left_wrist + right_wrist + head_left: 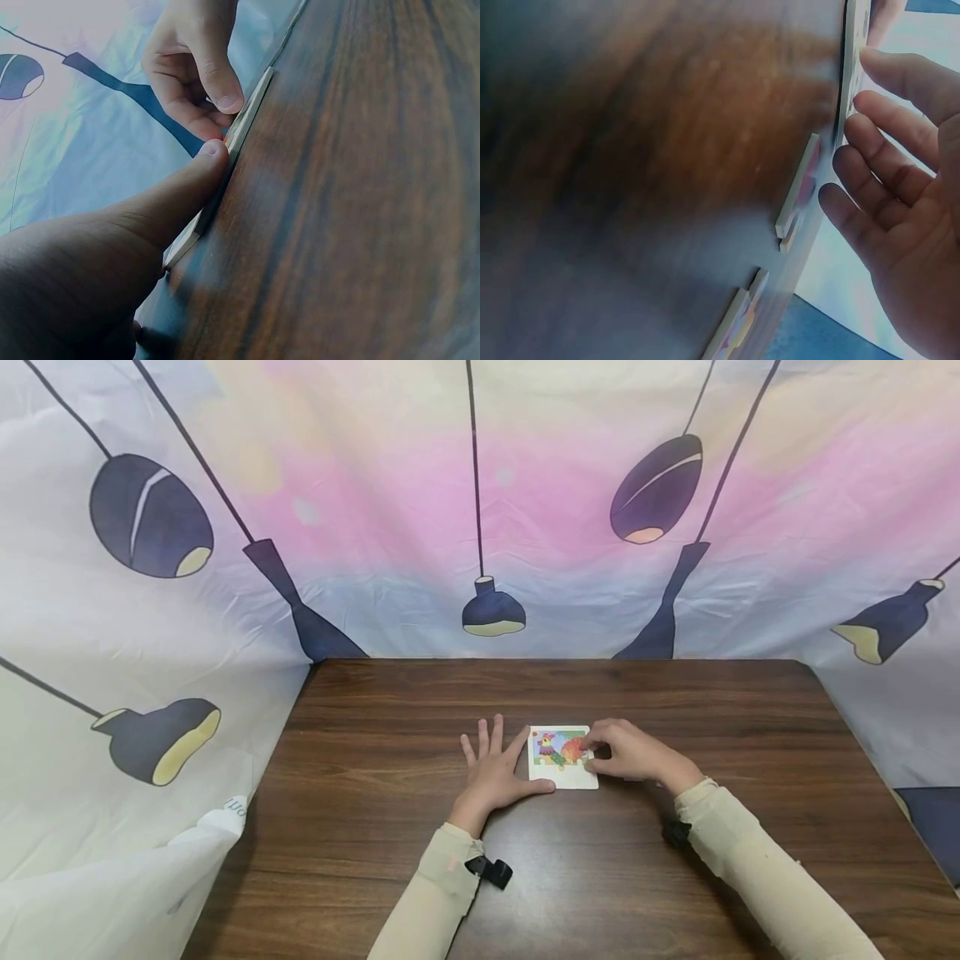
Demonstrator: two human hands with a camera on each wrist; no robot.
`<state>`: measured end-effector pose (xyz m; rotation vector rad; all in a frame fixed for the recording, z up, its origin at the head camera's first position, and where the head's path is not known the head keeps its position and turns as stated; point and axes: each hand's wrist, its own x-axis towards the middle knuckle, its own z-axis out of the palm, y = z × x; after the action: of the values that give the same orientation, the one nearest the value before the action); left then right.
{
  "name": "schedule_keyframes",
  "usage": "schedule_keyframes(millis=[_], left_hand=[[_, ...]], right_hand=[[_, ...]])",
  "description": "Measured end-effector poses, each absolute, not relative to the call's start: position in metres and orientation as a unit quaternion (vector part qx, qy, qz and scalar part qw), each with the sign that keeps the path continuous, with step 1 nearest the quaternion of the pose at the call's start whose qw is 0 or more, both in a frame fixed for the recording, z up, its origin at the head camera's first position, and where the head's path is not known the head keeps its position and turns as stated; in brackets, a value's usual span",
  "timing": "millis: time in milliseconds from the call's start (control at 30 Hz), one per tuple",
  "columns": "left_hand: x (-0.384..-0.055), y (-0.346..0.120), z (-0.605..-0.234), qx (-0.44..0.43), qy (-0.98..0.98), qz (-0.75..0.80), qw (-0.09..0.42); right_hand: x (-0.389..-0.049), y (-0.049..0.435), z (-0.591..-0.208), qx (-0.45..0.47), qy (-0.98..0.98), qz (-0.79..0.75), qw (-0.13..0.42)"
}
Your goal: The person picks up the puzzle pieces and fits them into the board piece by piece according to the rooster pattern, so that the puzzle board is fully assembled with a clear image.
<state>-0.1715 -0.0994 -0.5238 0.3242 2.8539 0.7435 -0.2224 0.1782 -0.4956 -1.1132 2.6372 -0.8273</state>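
A square jigsaw board (562, 783) with a white border lies flat on the table, holding a colourful rooster picture (558, 748). Part of the picture's lower row shows as blank white. My left hand (495, 777) rests at the board's left side, fingers spread; its thumb touches the front edge and its index finger is by the far left corner. From the right, my right hand (626, 750) reaches over the board, thumb and index fingertips set apart on the picture's right part. That part is hidden beneath the fingers, and no lifted piece shows between them.
Loose puzzle pieces (799, 187) lie on the table beside the right hand, with more pieces (735, 319) a little farther off. The brown wooden table (360, 793) meets a printed cloth backdrop (405, 527) along its far edge. Black straps (491, 870) sit at both wrists.
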Motion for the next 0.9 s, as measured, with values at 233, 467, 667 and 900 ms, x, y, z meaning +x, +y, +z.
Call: schedule_keyframes(millis=[233, 467, 667, 900], left_hand=[[-0.172, -0.1, -0.524, 0.11, 0.958, 0.251, 0.086], [-0.172, -0.1, -0.525, 0.109, 0.958, 0.252, 0.085], [-0.172, -0.099, -0.525, 0.109, 0.956, 0.256, 0.088], [-0.172, -0.1, -0.525, 0.107, 0.958, 0.252, 0.088]], right_hand=[[-0.222, 0.176, -0.494, -0.38, 0.881, -0.271, 0.079], [-0.221, 0.175, -0.492, -0.389, 0.876, -0.275, 0.077], [-0.219, 0.191, -0.492, -0.35, 0.89, -0.283, 0.077], [-0.215, 0.221, -0.493, -0.325, 0.897, -0.293, 0.055]])
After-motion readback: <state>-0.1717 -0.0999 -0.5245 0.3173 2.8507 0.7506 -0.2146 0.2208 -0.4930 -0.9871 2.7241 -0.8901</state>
